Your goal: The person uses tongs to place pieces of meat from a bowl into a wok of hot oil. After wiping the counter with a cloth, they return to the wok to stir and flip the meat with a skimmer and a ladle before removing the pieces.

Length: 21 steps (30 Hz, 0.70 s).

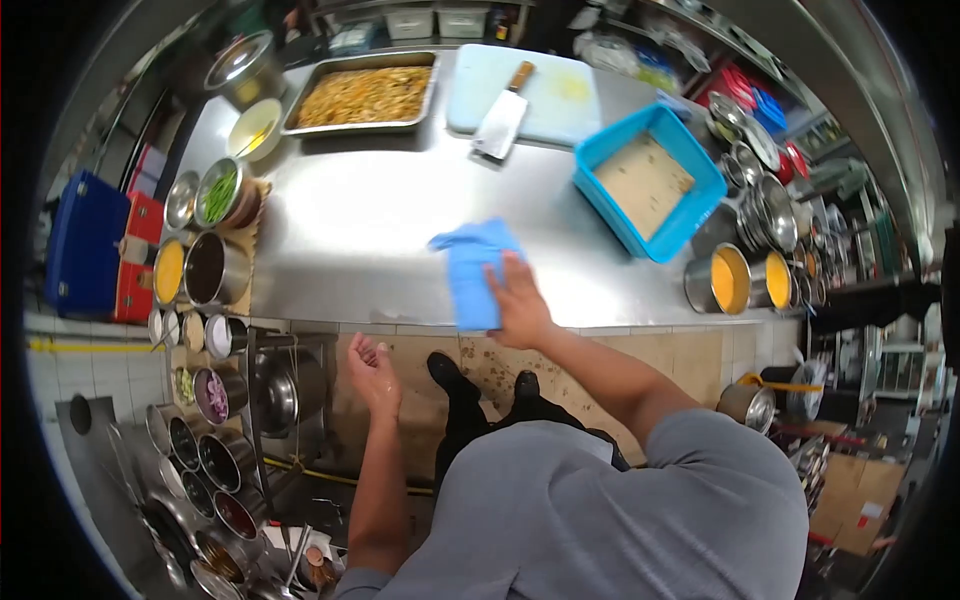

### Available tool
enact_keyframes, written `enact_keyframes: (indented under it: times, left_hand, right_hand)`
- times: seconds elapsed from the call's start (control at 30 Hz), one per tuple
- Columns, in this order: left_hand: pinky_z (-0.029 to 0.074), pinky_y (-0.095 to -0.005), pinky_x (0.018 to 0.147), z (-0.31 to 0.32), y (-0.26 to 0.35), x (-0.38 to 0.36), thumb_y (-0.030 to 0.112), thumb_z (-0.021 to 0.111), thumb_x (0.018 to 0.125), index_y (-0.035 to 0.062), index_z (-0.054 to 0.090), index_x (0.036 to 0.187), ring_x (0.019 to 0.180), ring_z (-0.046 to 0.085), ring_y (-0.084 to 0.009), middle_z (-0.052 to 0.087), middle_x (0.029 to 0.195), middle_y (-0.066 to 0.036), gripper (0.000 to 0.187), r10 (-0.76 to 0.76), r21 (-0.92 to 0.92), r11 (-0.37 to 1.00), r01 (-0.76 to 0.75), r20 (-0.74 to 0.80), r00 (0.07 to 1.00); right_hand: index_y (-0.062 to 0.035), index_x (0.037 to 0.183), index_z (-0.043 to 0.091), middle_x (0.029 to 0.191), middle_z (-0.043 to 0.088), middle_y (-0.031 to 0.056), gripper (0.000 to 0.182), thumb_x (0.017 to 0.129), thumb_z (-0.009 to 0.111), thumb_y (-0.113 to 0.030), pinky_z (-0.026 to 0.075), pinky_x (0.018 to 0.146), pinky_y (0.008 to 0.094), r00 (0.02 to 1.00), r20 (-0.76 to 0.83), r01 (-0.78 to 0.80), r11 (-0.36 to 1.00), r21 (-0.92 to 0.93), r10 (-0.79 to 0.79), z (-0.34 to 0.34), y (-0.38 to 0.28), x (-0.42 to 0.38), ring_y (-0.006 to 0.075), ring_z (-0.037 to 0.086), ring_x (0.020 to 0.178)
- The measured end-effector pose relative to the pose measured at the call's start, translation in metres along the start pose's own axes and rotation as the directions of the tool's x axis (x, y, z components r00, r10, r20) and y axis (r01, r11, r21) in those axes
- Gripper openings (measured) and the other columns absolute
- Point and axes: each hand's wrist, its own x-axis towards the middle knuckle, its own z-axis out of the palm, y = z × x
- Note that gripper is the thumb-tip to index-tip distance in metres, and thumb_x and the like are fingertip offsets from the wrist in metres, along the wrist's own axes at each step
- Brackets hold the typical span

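My right hand [522,305] presses on a folded blue cloth [475,275] on the steel worktop [350,235], near its front edge. Its fingers lie over the cloth's right side. My left hand [373,375] hangs just in front of the worktop edge, fingers loosely curled in, with nothing visible in it. Beyond the cloth, a cleaver [503,115] with a wooden handle lies over the near edge of a pale cutting board [555,95]. To the right stands a blue plastic tub [595,195] with cloudy, pale brown contents.
A deep metal tray [432,95] of shredded brown food stands at the back left. Pots and bowls line the left side, including chopped greens [220,195] and a dark-filled pot [243,270]. Two pots of orange liquid [728,280] stand at the right, near stacked metal bowls [770,215].
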Motion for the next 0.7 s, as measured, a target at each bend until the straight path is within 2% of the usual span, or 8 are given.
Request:
enact_keyframes:
  times: [0.13, 0.17, 0.33, 0.4, 0.43, 0.57, 0.67, 0.7]
  left_hand:
    - [0.053, -0.0358, 0.092, 0.046, 0.004, -0.05, 0.007, 0.065, 0.096, -0.0014, 0.05, 0.142, 0.104, 0.063, -0.0235, 0.063, 0.124, -0.017, 0.049, 0.048, 0.052, 0.997, -0.06, 0.2, 0.979]
    - [0.052, -0.0353, 0.092, 0.059, 0.002, -0.063, 0.009, 0.065, 0.097, -0.0007, 0.05, 0.142, 0.104, 0.063, -0.0221, 0.063, 0.123, -0.015, 0.049, 0.069, 0.056, 0.995, -0.084, 0.242, 0.968]
    - [0.052, -0.034, 0.09, 0.128, 0.03, -0.135, 0.011, 0.065, 0.098, 0.0006, 0.05, 0.143, 0.1, 0.063, -0.0192, 0.064, 0.121, -0.013, 0.049, 0.185, -0.038, 0.982, -0.187, 0.422, 0.888]
    - [0.055, -0.0327, 0.083, 0.153, 0.069, -0.159, 0.006, 0.065, 0.095, -0.0002, 0.052, 0.14, 0.09, 0.065, -0.0182, 0.065, 0.118, -0.014, 0.047, 0.171, -0.036, 0.983, -0.182, 0.557, 0.813]
    - [0.055, -0.0322, 0.079, 0.168, 0.087, -0.165, 0.008, 0.066, 0.095, -0.0002, 0.056, 0.136, 0.086, 0.065, -0.0176, 0.066, 0.117, -0.014, 0.043, 0.226, -0.074, 0.972, -0.225, 0.578, 0.784]
    - [0.056, -0.0316, 0.079, 0.241, 0.144, -0.167, 0.009, 0.067, 0.095, -0.0006, 0.06, 0.131, 0.088, 0.066, -0.0167, 0.068, 0.113, -0.013, 0.038, 0.371, -0.214, 0.927, -0.309, 0.647, 0.666]
    - [0.055, -0.0297, 0.078, 0.257, 0.191, -0.185, 0.009, 0.067, 0.095, -0.002, 0.062, 0.128, 0.087, 0.065, -0.0145, 0.07, 0.106, -0.011, 0.035, 0.4, -0.275, 0.916, -0.293, 0.696, 0.596]
    - [0.055, -0.0287, 0.078, 0.259, 0.197, -0.186, 0.008, 0.067, 0.096, -0.0025, 0.062, 0.128, 0.087, 0.065, -0.0133, 0.07, 0.103, -0.01, 0.034, 0.389, -0.312, 0.921, -0.233, 0.712, 0.585]
  right_hand:
    - [0.0003, 0.164, 0.014, 0.166, 0.013, 0.0368, 0.103, 0.078, 0.071, -0.01, 0.011, 0.127, 0.0581, 0.929, -0.175, -0.353, 0.924, -0.144, 0.327, -0.042, 0.125, -0.165, 0.0505, 0.01, 0.156]
    - [0.0024, 0.16, 0.028, 0.162, 0.024, 0.0376, 0.089, 0.079, 0.066, -0.004, 0.02, 0.125, 0.0561, 0.89, -0.257, -0.433, 0.873, -0.225, 0.376, -0.043, 0.158, -0.214, 0.0518, 0.021, 0.153]
    - [0.0038, 0.13, 0.063, 0.126, 0.066, 0.0306, 0.045, 0.086, 0.052, 0.003, 0.052, 0.103, 0.049, 0.571, -0.412, -0.724, 0.672, 0.154, 0.71, -0.087, 0.24, -0.375, 0.0437, 0.065, 0.118]
    - [0.0012, 0.123, 0.066, 0.103, 0.072, 0.0146, 0.036, 0.092, 0.047, 0.002, 0.059, 0.086, 0.0445, 0.139, 0.083, -0.293, -0.039, 0.955, 0.987, -0.096, 0.252, -0.401, 0.0341, 0.072, 0.093]
    - [0.0008, 0.119, 0.066, 0.097, 0.069, 0.0085, 0.032, 0.092, 0.049, 0.002, 0.059, 0.078, 0.0365, 0.131, 0.075, -0.115, -0.06, 0.992, 0.989, -0.119, 0.23, -0.395, 0.0225, 0.07, 0.084]
    - [0.001, 0.137, 0.057, 0.116, 0.067, 0.0137, 0.045, 0.093, 0.047, 0.002, 0.055, 0.094, 0.0397, 0.143, -0.225, -0.222, 0.253, 0.942, 0.964, -0.116, 0.206, -0.367, 0.0303, 0.069, 0.103]
    - [0.0016, 0.162, 0.021, 0.166, 0.014, 0.0341, 0.082, 0.094, 0.063, -0.019, 0.014, 0.126, 0.0567, 0.712, -0.453, -0.375, 0.835, 0.403, 0.537, -0.099, 0.171, -0.317, 0.0502, 0.014, 0.155]
    - [0.003, 0.161, 0.022, 0.165, 0.015, 0.0355, 0.088, 0.092, 0.067, -0.029, 0.014, 0.126, 0.0581, 0.781, -0.358, -0.424, 0.855, 0.298, 0.512, -0.101, 0.155, -0.295, 0.0533, 0.015, 0.153]
